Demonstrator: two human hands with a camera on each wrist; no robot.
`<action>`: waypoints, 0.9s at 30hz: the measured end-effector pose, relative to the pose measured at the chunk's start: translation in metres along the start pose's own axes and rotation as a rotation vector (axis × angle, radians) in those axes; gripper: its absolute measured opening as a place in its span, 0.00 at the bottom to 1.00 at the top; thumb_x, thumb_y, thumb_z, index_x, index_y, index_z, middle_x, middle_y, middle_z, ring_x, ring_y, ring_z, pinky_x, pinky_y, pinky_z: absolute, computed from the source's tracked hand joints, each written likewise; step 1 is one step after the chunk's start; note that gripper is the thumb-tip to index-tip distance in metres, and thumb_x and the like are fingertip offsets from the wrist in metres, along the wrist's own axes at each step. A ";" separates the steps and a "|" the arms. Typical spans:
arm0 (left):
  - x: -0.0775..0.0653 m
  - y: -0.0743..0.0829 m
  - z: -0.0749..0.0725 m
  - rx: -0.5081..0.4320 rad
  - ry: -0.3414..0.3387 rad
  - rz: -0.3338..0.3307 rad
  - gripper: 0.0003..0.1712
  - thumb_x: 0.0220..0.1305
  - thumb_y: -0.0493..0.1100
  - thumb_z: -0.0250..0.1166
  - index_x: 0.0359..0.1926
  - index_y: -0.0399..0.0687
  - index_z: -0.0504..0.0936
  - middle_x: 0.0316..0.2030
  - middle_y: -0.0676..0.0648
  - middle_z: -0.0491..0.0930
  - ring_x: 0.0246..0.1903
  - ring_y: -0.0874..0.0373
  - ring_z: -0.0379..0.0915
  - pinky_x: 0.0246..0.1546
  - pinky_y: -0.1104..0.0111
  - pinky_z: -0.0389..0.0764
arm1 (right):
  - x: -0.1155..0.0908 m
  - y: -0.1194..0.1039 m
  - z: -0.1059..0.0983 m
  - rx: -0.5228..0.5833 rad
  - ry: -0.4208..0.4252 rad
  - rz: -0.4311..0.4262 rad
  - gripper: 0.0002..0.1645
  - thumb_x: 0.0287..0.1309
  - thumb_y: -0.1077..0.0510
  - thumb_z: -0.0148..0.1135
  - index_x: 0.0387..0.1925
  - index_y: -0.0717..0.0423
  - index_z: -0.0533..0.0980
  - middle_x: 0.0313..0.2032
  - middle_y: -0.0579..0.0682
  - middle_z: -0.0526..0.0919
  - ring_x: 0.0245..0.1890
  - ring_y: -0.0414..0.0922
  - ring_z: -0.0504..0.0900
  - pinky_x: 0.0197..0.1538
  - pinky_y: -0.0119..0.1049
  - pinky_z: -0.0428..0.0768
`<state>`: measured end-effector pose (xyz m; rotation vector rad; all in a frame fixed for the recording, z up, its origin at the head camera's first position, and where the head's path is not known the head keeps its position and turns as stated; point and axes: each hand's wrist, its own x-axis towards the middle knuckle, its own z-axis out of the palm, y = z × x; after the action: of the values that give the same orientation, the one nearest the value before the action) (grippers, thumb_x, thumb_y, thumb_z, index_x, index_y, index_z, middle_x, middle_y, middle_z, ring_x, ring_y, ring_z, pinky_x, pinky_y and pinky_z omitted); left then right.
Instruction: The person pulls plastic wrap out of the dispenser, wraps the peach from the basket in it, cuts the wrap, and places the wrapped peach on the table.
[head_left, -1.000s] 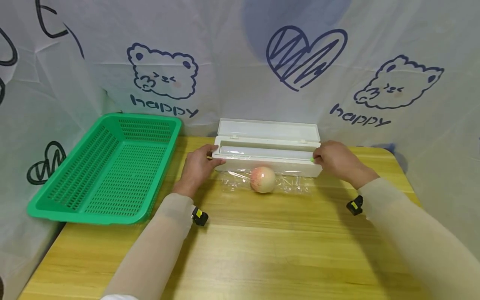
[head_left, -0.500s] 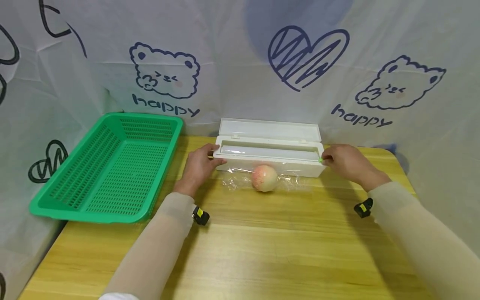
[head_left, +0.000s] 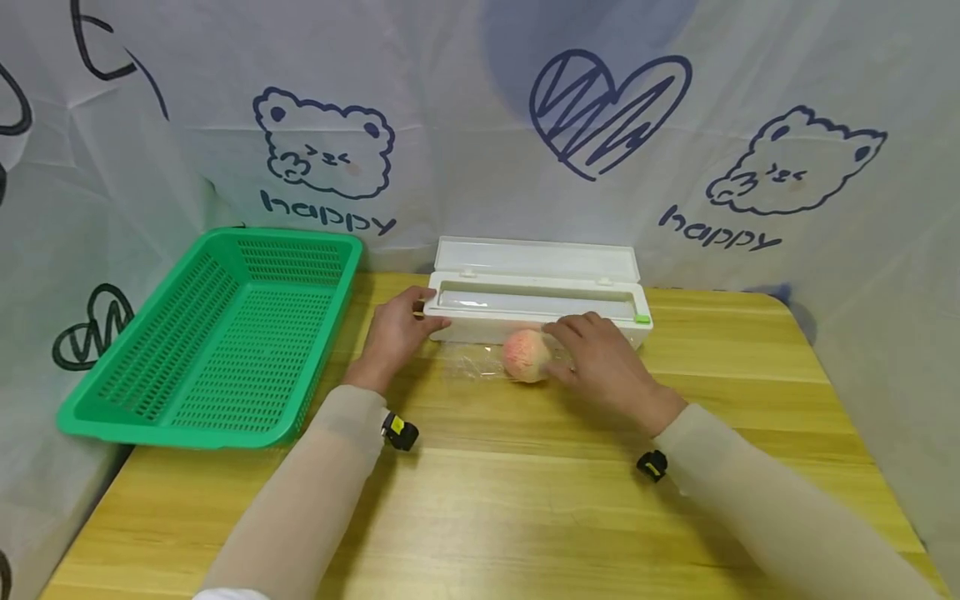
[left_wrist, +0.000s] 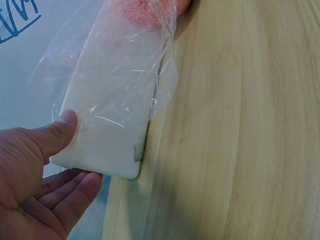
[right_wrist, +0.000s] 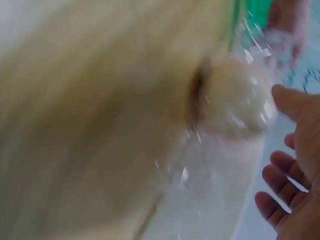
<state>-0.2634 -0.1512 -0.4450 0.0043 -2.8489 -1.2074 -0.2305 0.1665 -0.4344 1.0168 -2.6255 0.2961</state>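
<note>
Grip, left: left hand (head_left: 395, 335) held the left end of the box (head_left: 537, 312), thumb on its front face and fingers curled behind the end; the left wrist view showed the thumb (left_wrist: 59, 131) pressed on the white wall.
Grip, right: right hand (head_left: 600, 362) lay with fingers relaxed and spread, holding nothing, its fingertips beside the peach (head_left: 527, 356); the right wrist view was blurred, so contact could not be told.
Peach: pink-and-cream fruit rested on the film (head_left: 480, 360), just in front of the box's front wall, between the two hands and nearer the right.
Film: clear sheet ran from the box's front down onto the table (head_left: 525, 500), wrinkled, passing under the peach; in the left wrist view its edge (left_wrist: 165, 75) clung to the box wall.
Box: long white dispenser, lid (head_left: 537, 254) standing open at the back, a small green slider (head_left: 642, 318) at its right end.
Edges: box lay close to the table's far edge, against the printed cloth (head_left: 480, 125); green basket (head_left: 225, 333) overhung the table's left edge, well apart from the left hand.
Open room: bare wood lay in front of the peach toward the near edge and to the right of the box.
</note>
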 end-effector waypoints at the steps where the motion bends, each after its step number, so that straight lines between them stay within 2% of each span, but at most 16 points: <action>1: 0.000 0.000 0.000 0.001 -0.004 -0.001 0.33 0.57 0.52 0.70 0.62 0.49 0.72 0.55 0.42 0.79 0.51 0.50 0.76 0.47 0.58 0.81 | 0.001 -0.004 0.004 -0.001 -0.022 0.000 0.34 0.57 0.41 0.65 0.59 0.56 0.71 0.53 0.56 0.77 0.52 0.54 0.72 0.56 0.52 0.72; 5: 0.000 0.002 0.000 0.001 -0.013 -0.014 0.34 0.58 0.53 0.70 0.63 0.49 0.72 0.56 0.42 0.79 0.52 0.50 0.75 0.48 0.57 0.81 | 0.003 -0.011 0.017 0.002 -0.076 0.020 0.41 0.53 0.41 0.68 0.63 0.55 0.67 0.57 0.55 0.75 0.53 0.54 0.70 0.57 0.52 0.70; 11: 0.001 0.001 -0.002 -0.004 -0.023 -0.043 0.35 0.58 0.55 0.69 0.64 0.52 0.70 0.57 0.42 0.78 0.52 0.50 0.74 0.51 0.56 0.79 | 0.008 -0.009 0.026 -0.006 -0.072 0.015 0.44 0.49 0.38 0.71 0.63 0.52 0.66 0.56 0.53 0.75 0.52 0.53 0.70 0.53 0.52 0.71; 16: 0.002 -0.002 -0.004 -0.005 -0.028 -0.025 0.34 0.60 0.54 0.68 0.65 0.52 0.70 0.58 0.41 0.77 0.53 0.49 0.74 0.51 0.55 0.79 | 0.012 -0.007 0.027 0.004 -0.098 0.038 0.45 0.45 0.34 0.71 0.61 0.52 0.68 0.54 0.53 0.77 0.50 0.52 0.71 0.53 0.53 0.72; 20: -0.002 -0.001 -0.009 -0.031 -0.042 -0.005 0.35 0.63 0.50 0.66 0.68 0.51 0.65 0.61 0.38 0.73 0.54 0.46 0.74 0.51 0.54 0.79 | 0.014 -0.006 0.023 0.039 -0.130 0.061 0.47 0.42 0.33 0.72 0.59 0.54 0.70 0.52 0.54 0.79 0.49 0.53 0.72 0.52 0.53 0.72; 22: -0.006 0.002 -0.011 -0.021 -0.012 0.023 0.34 0.63 0.46 0.64 0.68 0.50 0.64 0.62 0.38 0.71 0.54 0.46 0.73 0.52 0.53 0.78 | 0.014 -0.007 0.021 0.057 -0.149 0.067 0.47 0.41 0.33 0.73 0.58 0.54 0.71 0.51 0.54 0.80 0.48 0.52 0.73 0.51 0.52 0.72; 24: -0.011 0.006 -0.012 0.024 0.054 0.081 0.31 0.63 0.43 0.62 0.67 0.49 0.66 0.60 0.38 0.71 0.54 0.46 0.72 0.53 0.52 0.77 | 0.014 -0.008 0.019 0.076 -0.170 0.067 0.46 0.41 0.33 0.73 0.57 0.55 0.72 0.52 0.53 0.80 0.48 0.51 0.74 0.52 0.52 0.72; 27: -0.022 0.016 -0.011 0.144 0.174 0.246 0.24 0.62 0.39 0.60 0.60 0.45 0.74 0.55 0.40 0.76 0.53 0.46 0.70 0.56 0.53 0.72 | 0.013 -0.009 0.017 0.111 -0.209 0.072 0.44 0.42 0.33 0.73 0.55 0.54 0.73 0.51 0.51 0.81 0.49 0.49 0.74 0.57 0.50 0.70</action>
<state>-0.2403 -0.1474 -0.4263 -0.2177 -2.6821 -0.9062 -0.2369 0.1466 -0.4446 1.0406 -2.8662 0.3754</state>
